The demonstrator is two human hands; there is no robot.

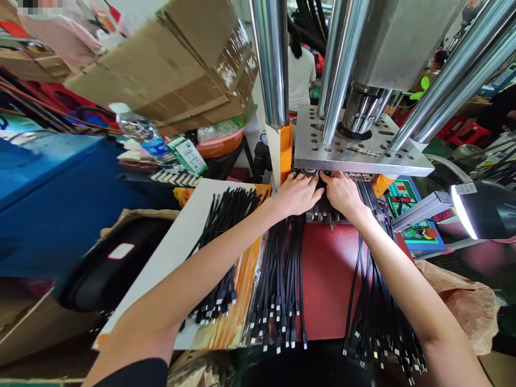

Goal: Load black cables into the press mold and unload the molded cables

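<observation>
Currently left hand (299,194) and right hand (342,194) are reaching in at the plate's (355,162) front edge, fingers part-curled, tips near each other; can't tell if they're pinching anything. Cables (278,269) are lying in bunches on the plate's near side, toward its left and right. Probably they're handling light, bendy, slightly slick; firm plugs (305,338) are offering surer hold than limp middles.

The head camera looks down at hands (299,194).
</observation>
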